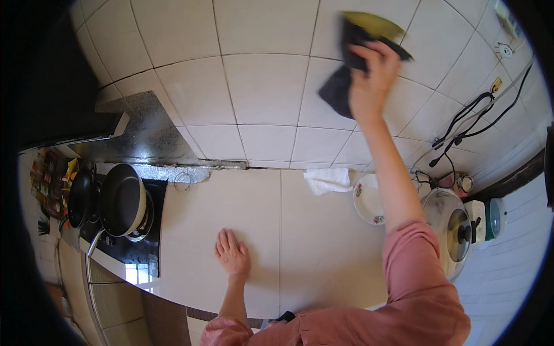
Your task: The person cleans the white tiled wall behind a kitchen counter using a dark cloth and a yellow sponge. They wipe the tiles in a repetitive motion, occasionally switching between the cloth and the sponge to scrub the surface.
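Observation:
My right hand (372, 78) is raised against the white tiled wall (259, 86) and grips a dark cloth (341, 86) with a yellow-green part at its top, pressed to the tiles. My left hand (231, 254) lies flat, fingers together, palm down on the pale tiled counter (259, 213). It holds nothing. Both arms wear pink sleeves.
A folded white cloth (328, 180) and a white flowered plate (367, 200) lie at the back of the counter. A rice cooker with a glass lid (453, 230) stands at the right, black cables (470, 124) on the wall above it. Left is a hob with two dark pans (121, 200).

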The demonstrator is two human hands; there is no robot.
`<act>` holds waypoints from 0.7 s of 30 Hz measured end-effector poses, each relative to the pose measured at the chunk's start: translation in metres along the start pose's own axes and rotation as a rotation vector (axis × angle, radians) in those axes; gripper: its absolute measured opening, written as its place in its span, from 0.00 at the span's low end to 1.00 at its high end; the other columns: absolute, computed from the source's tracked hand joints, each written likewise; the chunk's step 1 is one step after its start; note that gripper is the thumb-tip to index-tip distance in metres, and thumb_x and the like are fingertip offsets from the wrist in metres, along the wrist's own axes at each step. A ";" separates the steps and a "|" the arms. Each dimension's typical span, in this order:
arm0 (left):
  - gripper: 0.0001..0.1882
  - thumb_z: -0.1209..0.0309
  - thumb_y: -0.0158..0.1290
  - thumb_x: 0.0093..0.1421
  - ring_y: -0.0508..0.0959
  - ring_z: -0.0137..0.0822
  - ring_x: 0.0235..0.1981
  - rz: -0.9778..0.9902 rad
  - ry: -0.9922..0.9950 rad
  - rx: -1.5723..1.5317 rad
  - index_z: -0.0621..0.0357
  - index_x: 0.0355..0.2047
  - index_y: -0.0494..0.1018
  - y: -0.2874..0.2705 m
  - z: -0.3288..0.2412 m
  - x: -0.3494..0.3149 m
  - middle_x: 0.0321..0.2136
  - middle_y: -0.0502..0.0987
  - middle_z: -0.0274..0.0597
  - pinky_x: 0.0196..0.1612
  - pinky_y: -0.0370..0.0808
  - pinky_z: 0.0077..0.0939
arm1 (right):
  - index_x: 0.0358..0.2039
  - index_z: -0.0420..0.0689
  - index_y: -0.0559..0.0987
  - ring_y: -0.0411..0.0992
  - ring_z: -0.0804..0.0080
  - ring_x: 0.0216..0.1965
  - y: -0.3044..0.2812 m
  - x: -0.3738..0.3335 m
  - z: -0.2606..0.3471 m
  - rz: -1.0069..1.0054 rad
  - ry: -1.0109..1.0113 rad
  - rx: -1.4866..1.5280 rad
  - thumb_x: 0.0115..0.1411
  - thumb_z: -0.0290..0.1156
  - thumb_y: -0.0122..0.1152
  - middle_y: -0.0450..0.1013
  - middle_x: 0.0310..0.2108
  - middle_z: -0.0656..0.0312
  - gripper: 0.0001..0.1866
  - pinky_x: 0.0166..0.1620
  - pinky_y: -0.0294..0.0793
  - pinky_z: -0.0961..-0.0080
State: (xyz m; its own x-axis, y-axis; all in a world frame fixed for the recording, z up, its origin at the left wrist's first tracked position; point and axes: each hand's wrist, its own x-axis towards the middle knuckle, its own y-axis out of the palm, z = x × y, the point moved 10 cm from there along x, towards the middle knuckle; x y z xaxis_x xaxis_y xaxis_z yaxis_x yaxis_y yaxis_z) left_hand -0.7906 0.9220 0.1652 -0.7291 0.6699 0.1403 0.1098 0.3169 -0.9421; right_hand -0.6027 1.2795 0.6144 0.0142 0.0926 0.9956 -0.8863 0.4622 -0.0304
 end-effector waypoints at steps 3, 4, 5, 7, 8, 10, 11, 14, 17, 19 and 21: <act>0.29 0.61 0.49 0.67 0.58 0.49 0.73 -0.003 -0.006 0.014 0.55 0.67 0.65 -0.003 0.007 -0.001 0.70 0.63 0.47 0.73 0.53 0.52 | 0.38 0.61 0.86 0.72 0.62 0.50 0.071 -0.019 0.069 0.288 -0.167 0.065 0.48 0.23 0.65 0.76 0.49 0.71 0.18 0.50 0.68 0.58; 0.29 0.61 0.49 0.68 0.58 0.49 0.73 0.000 0.009 0.006 0.55 0.67 0.65 -0.002 0.002 -0.001 0.70 0.63 0.47 0.73 0.53 0.52 | 0.39 0.59 0.85 0.71 0.63 0.53 0.098 -0.035 0.088 0.503 -0.234 0.117 0.50 0.24 0.64 0.76 0.50 0.70 0.16 0.52 0.68 0.57; 0.29 0.61 0.49 0.68 0.58 0.48 0.73 0.001 0.013 0.007 0.56 0.67 0.65 -0.003 0.001 -0.001 0.70 0.62 0.47 0.73 0.53 0.51 | 0.40 0.58 0.84 0.70 0.64 0.56 0.102 -0.052 0.112 0.538 -0.369 0.135 0.52 0.23 0.63 0.75 0.52 0.69 0.16 0.55 0.67 0.56; 0.29 0.61 0.49 0.68 0.58 0.48 0.73 -0.011 0.011 0.017 0.56 0.67 0.65 -0.007 0.007 0.002 0.70 0.62 0.47 0.73 0.53 0.52 | 0.39 0.55 0.84 0.70 0.64 0.56 0.102 -0.061 0.114 0.565 -0.388 0.179 0.55 0.26 0.62 0.75 0.53 0.68 0.12 0.56 0.67 0.58; 0.29 0.61 0.49 0.67 0.58 0.48 0.73 -0.011 0.003 0.018 0.55 0.67 0.65 -0.006 0.009 0.002 0.70 0.63 0.46 0.73 0.53 0.52 | 0.39 0.55 0.84 0.71 0.63 0.56 0.094 -0.058 0.104 0.526 -0.368 0.168 0.55 0.27 0.62 0.76 0.53 0.67 0.12 0.56 0.68 0.59; 0.29 0.61 0.50 0.67 0.58 0.49 0.73 -0.008 -0.006 0.033 0.55 0.67 0.65 -0.005 0.011 0.002 0.70 0.63 0.47 0.73 0.53 0.52 | 0.41 0.54 0.85 0.72 0.59 0.53 0.061 -0.039 0.054 0.403 -0.236 0.075 0.54 0.29 0.64 0.76 0.51 0.65 0.13 0.54 0.69 0.58; 0.29 0.61 0.49 0.67 0.58 0.49 0.73 0.000 -0.006 0.041 0.56 0.67 0.65 -0.005 0.007 0.003 0.70 0.63 0.47 0.72 0.53 0.53 | 0.42 0.55 0.85 0.73 0.56 0.51 0.036 -0.027 0.022 0.287 -0.142 0.018 0.54 0.28 0.65 0.77 0.48 0.62 0.15 0.53 0.70 0.57; 0.29 0.61 0.49 0.67 0.58 0.49 0.73 -0.006 0.006 0.055 0.58 0.67 0.65 -0.005 0.010 0.000 0.70 0.62 0.49 0.72 0.53 0.54 | 0.51 0.47 0.81 0.64 0.54 0.60 -0.039 -0.006 -0.059 -0.011 0.106 -0.032 0.47 0.18 0.70 0.68 0.56 0.55 0.27 0.65 0.63 0.59; 0.29 0.62 0.48 0.68 0.58 0.49 0.73 -0.020 0.040 0.064 0.59 0.66 0.65 0.001 0.006 -0.001 0.70 0.62 0.50 0.72 0.53 0.54 | 0.56 0.45 0.79 0.64 0.52 0.63 -0.056 0.010 -0.063 -0.074 0.046 -0.235 0.50 0.19 0.67 0.67 0.62 0.53 0.29 0.66 0.62 0.59; 0.29 0.62 0.48 0.68 0.58 0.49 0.73 -0.021 0.043 0.068 0.60 0.67 0.65 0.002 0.007 -0.003 0.70 0.62 0.51 0.72 0.53 0.53 | 0.52 0.48 0.82 0.68 0.51 0.62 -0.022 0.019 -0.017 -0.007 -0.136 -0.221 0.50 0.17 0.63 0.72 0.61 0.54 0.26 0.62 0.66 0.58; 0.29 0.62 0.49 0.68 0.58 0.49 0.73 -0.003 0.044 0.058 0.60 0.67 0.65 0.005 0.009 -0.003 0.71 0.62 0.50 0.72 0.54 0.53 | 0.48 0.54 0.85 0.74 0.51 0.55 0.030 0.037 0.048 0.037 -0.308 -0.059 0.50 0.20 0.61 0.77 0.55 0.57 0.24 0.57 0.71 0.54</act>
State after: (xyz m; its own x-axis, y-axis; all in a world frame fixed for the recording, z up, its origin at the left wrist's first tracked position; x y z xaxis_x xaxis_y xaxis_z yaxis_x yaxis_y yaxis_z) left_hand -0.7937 0.9158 0.1576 -0.6986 0.6985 0.1555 0.0672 0.2804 -0.9575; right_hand -0.6514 1.2544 0.6548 -0.1661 -0.1572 0.9735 -0.8553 0.5143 -0.0629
